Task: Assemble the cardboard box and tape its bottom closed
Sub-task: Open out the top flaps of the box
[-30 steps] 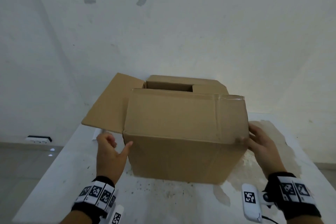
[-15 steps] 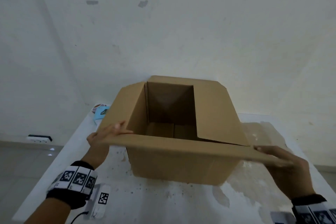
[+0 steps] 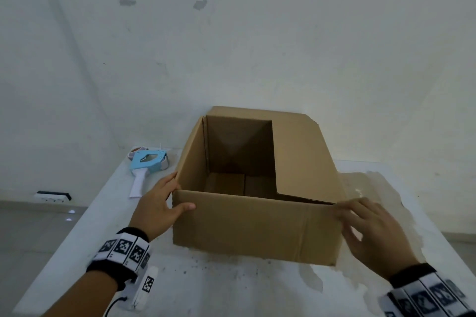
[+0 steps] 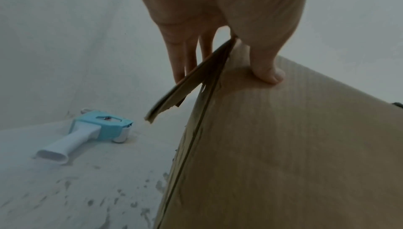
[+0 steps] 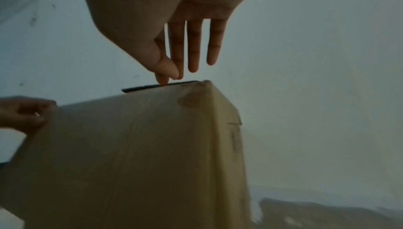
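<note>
The brown cardboard box (image 3: 252, 229) stands upright on the white table (image 3: 231, 285) with its top open. Its near flap lies folded down against the front wall. The right flap (image 3: 301, 157) leans inward over the opening. Closed bottom flaps (image 3: 239, 185) show inside. My left hand (image 3: 162, 201) straddles the near-left corner: the thumb (image 4: 270, 75) presses on the front, and straight fingers (image 4: 181, 63) lie along the left flap. My right hand (image 3: 371, 229) is at the near-right corner, fingers straight, one fingertip (image 5: 162, 80) touching the top edge. A blue and white tape dispenser (image 3: 148, 165) lies left of the box.
A wall rises directly behind the table, and the box's far side sits close to it. A stained patch (image 3: 373, 188) marks the tabletop right of the box. A socket strip (image 3: 52, 196) sits low on the wall to the left.
The near flap swung from upright, through level, down flat against the front wall, both hands following it. The left flap went down too, uncovering the tape dispenser.
</note>
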